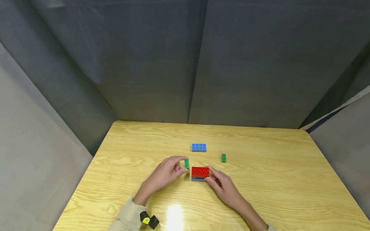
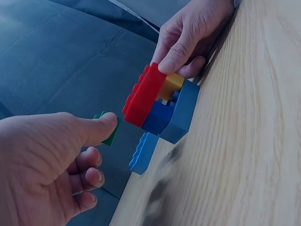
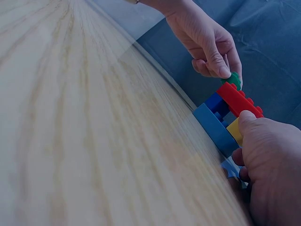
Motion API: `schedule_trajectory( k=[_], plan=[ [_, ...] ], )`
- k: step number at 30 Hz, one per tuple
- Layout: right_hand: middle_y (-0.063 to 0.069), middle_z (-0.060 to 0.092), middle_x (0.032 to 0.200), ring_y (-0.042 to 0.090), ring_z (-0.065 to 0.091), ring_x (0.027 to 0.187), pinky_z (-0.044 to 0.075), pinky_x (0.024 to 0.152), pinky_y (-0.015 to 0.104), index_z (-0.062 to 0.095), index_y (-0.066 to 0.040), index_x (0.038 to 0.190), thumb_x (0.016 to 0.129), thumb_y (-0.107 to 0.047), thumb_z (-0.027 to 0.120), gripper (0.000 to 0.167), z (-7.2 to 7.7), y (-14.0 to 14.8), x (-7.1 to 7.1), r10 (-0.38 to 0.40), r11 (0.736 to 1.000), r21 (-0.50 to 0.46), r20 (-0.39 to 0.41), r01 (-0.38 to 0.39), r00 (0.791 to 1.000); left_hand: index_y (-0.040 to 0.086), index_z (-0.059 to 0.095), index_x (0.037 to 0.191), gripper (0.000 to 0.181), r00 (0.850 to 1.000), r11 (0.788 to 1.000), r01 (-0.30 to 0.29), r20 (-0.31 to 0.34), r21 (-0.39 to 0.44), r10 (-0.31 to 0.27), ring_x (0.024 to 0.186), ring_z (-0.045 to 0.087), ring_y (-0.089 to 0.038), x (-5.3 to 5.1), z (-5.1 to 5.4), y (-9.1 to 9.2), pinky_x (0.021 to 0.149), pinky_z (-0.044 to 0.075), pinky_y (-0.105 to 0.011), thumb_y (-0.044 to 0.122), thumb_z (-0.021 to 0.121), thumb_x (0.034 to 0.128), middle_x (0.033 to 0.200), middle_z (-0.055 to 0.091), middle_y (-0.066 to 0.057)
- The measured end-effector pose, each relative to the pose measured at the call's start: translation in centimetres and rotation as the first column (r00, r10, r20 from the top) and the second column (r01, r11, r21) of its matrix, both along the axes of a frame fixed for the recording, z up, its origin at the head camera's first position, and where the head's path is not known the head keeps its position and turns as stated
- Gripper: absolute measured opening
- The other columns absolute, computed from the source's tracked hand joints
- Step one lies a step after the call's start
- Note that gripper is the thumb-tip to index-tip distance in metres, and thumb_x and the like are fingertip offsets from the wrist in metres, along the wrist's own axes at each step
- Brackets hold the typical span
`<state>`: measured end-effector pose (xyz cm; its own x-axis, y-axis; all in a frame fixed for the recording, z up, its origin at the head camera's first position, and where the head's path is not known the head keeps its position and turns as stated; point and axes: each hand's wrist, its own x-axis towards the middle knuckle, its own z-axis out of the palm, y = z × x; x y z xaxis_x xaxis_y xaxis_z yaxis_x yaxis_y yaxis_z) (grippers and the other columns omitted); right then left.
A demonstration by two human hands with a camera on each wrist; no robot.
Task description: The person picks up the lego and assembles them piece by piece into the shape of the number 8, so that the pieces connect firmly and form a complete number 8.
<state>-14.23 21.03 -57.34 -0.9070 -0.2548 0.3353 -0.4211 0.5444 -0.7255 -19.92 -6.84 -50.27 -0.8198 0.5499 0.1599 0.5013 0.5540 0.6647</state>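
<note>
A small green brick [image 1: 186, 164] is pinched between the thumb and forefinger of my left hand [image 1: 166, 173], just left of a stack and held above the table. The stack stands on the table: a blue brick [image 2: 181, 115] at the bottom, a dark blue brick [image 2: 157, 117] and a yellow brick [image 2: 171, 85] in the middle with a gap between them, and a red brick [image 1: 200, 171] on top. My right hand [image 1: 225, 189] grips the stack's right end, its thumb on the near side of the red brick. Its fingertips behind the stack are partly hidden.
Behind the stack lies a blue brick [image 1: 199, 147] with two rows of studs. Another small green brick [image 1: 224, 158] lies to the right of it. The wooden table [image 1: 274, 173] ends at a dark curtain [image 1: 144, 64] at the back.
</note>
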Motion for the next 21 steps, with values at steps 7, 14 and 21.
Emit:
schedule_trajectory(
  k=[7, 14, 21],
  plan=[
    [-0.013, 0.049, 0.079, 0.001, 0.041, 0.065, 0.040, 0.056, 0.021, 0.058, -0.002, 0.147, 0.103, -0.019, 0.068, 0.047, -0.06, 0.07, -0.04, 0.014, 1.000, -0.012, -0.009, -0.014, 1.000, 0.011, 0.065, 0.140, 0.045, 1.000, 0.999, 0.012, 0.018, 0.030, -0.012, 0.065, 0.047, -0.006, 0.18, 0.21, 0.39, 0.059, 0.041, -0.023, 0.026, 0.076, 0.0984, 0.077, 0.056, 0.008],
    [-0.014, 0.050, 0.080, 0.001, 0.041, 0.065, 0.041, 0.056, 0.022, 0.059, -0.002, 0.146, 0.103, -0.017, 0.068, 0.047, 0.00, -0.01, 0.02, 0.019, 1.000, -0.015, -0.016, -0.019, 1.000, 0.011, 0.064, 0.141, 0.048, 0.999, 0.999, 0.027, 0.019, 0.038, -0.028, 0.065, 0.047, -0.005, 0.49, 0.32, 0.62, 0.058, 0.041, -0.022, 0.028, 0.076, 0.0980, 0.077, 0.056, 0.009],
    [-0.012, 0.051, 0.080, 0.001, 0.041, 0.065, 0.040, 0.055, 0.021, 0.059, 0.000, 0.145, 0.104, -0.016, 0.067, 0.046, -0.01, -0.05, 0.02, 0.027, 0.999, -0.017, -0.028, -0.027, 0.999, 0.013, 0.064, 0.142, 0.048, 0.999, 0.998, 0.040, 0.018, 0.047, -0.041, 0.065, 0.047, -0.005, 0.69, 0.38, 0.82, 0.059, 0.040, -0.022, 0.030, 0.075, 0.0986, 0.077, 0.055, 0.010]
  ],
)
